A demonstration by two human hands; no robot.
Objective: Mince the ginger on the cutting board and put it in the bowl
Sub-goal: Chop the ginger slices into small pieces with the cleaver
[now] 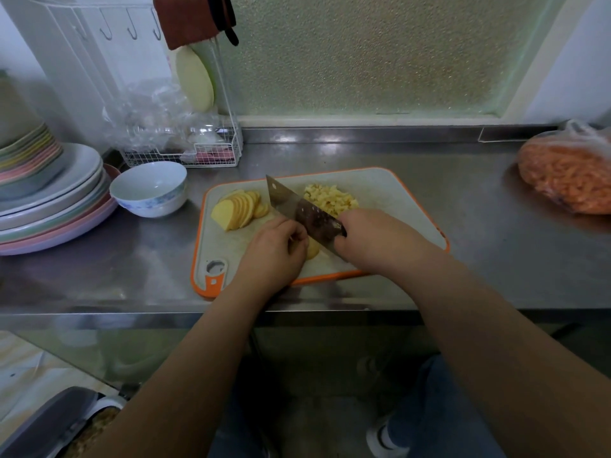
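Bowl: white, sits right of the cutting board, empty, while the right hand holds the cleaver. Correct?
Wrong side. In the head view, the bowl sits left of the cutting board. It is white and empty, and the right hand holds the cleaver.

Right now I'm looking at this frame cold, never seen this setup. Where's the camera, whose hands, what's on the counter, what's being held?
There is no robot: a person works with bare hands. The one picture comes from a wide-angle camera worn on the head, looking forward and down, so the arms reach in from the bottom.

The right hand grips a cleaver by its handle. The left hand steadies a ginger piece beside the blade, fingers curled on it.

On the steel counter lies an orange-edged cutting board. It carries fanned ginger slices on the left and a minced ginger pile beyond the blade. The white bowl sits left of the board, apparently empty, next to stacked plates. A bag of orange food lies far right.
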